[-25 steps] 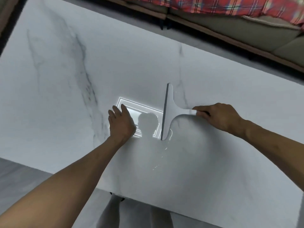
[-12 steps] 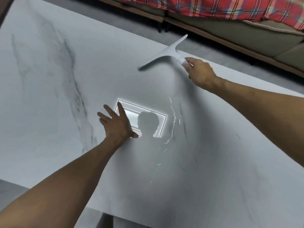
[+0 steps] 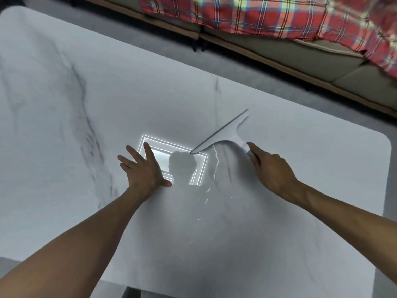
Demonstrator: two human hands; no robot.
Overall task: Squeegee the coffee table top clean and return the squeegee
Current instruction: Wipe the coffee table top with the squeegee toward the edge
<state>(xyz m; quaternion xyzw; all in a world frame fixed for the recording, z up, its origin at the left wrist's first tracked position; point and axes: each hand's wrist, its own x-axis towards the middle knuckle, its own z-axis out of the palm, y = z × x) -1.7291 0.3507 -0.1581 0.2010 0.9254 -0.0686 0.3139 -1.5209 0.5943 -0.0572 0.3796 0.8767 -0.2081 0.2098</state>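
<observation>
The right hand (image 3: 271, 168) is gripping the squeegee (image 3: 223, 134) by its handle on the coffee table top (image 3: 86, 125), while the left hand (image 3: 144, 168) is resting flat, fingers spread.

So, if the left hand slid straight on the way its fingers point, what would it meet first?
Nothing, seemingly: from the left hand, flat on the white marble table top, bare surface runs to the far edge; the white plastic squeegee sits aside.

Grey floor (image 3: 129, 33) beyond, then, seemingly, a low beige wood-edged sofa (image 3: 335, 61), draped with a red, green and white plaid blanket (image 3: 279, 16).
</observation>
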